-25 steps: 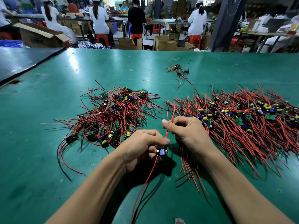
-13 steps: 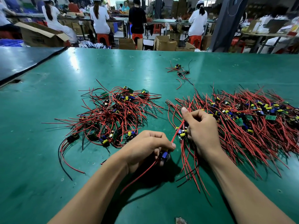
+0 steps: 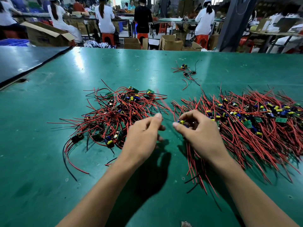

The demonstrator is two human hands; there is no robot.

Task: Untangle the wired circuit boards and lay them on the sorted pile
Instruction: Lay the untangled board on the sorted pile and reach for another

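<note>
A tangled heap of small green circuit boards with red and black wires (image 3: 118,112) lies left of centre on the green table (image 3: 41,185). To the right spreads the sorted pile (image 3: 254,125), its wires combed toward me. My right hand (image 3: 201,133) pinches one board with a yellow capacitor (image 3: 181,122) at the sorted pile's left edge. A blurred red wire (image 3: 164,102) swings up from that board. My left hand (image 3: 142,136) hovers just left of it, thumb and fingers apart, with nothing in its grasp.
A small cluster of wired boards (image 3: 186,71) lies farther back, with a rubber band (image 3: 136,69) to its left. A dark tabletop (image 3: 24,59) adjoins at the far left. Beyond the far edge are cardboard boxes (image 3: 47,35) and seated workers.
My left hand has let go of the board it held and opened. My right hand, earlier pulling a red wire, now holds a board at the sorted pile's edge, its wire whipping upward.
</note>
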